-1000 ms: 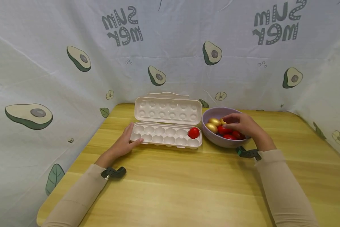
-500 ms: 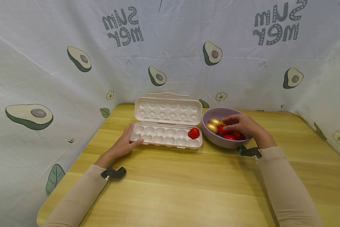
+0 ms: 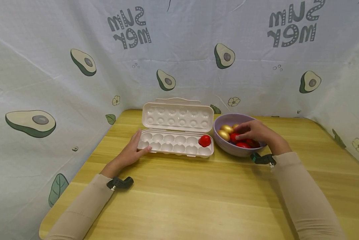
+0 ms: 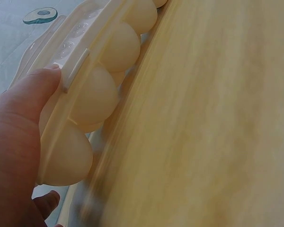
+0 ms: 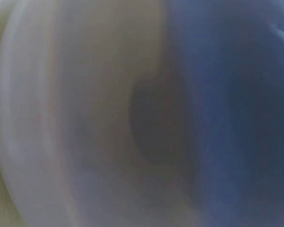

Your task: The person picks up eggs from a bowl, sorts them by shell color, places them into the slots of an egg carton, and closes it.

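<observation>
The red egg (image 3: 234, 137) in the purple bowl (image 3: 231, 150), right of frame centre, looks light, stiff and slick, probably best pinched round its widest part. The right hand (image 3: 253, 131) arches over the bowl, fingers bent down; whether they grip, I cannot tell. Nearer centre, the left hand (image 3: 132, 154) clamps the egg carton's (image 3: 179, 149) left end, thumb over the front edge.

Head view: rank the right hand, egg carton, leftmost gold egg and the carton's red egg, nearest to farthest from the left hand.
1. Egg carton: the left hand touches its left end.
2. Carton's red egg: right end, back row.
3. Leftmost gold egg: left side of the purple bowl.
4. Right hand: over the bowl.
</observation>
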A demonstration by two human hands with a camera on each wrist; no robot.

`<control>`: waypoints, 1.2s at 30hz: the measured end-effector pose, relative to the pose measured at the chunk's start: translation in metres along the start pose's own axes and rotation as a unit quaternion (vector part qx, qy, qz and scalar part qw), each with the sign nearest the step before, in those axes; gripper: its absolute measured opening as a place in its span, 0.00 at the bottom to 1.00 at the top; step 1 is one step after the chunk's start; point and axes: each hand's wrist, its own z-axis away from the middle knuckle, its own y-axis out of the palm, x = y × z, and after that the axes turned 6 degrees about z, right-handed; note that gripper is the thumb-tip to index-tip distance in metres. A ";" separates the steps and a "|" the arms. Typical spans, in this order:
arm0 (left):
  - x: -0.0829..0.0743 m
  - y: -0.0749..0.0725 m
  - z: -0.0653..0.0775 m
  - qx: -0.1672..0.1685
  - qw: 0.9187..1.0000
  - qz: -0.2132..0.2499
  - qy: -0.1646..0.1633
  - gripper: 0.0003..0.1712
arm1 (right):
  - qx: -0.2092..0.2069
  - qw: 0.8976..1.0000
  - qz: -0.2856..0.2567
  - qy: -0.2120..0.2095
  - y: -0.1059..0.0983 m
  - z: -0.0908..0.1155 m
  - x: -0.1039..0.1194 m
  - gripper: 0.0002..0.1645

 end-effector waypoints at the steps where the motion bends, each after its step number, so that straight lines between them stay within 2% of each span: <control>1: 0.000 0.000 0.000 0.001 1.000 -0.001 0.001 0.55 | 0.003 1.000 0.002 0.002 0.000 -0.001 0.000 0.27; 10: 0.000 0.000 0.000 -0.003 1.000 0.001 0.003 0.55 | -0.004 0.998 0.066 -0.011 0.004 -0.006 -0.004 0.28; 21: 0.000 0.001 0.001 0.001 1.000 0.001 0.000 0.55 | 0.002 0.997 0.068 -0.028 0.005 -0.007 -0.001 0.29; 36: 0.002 0.002 0.000 -0.002 1.000 -0.003 -0.003 0.54 | 0.007 0.996 0.081 -0.025 0.007 -0.009 -0.002 0.27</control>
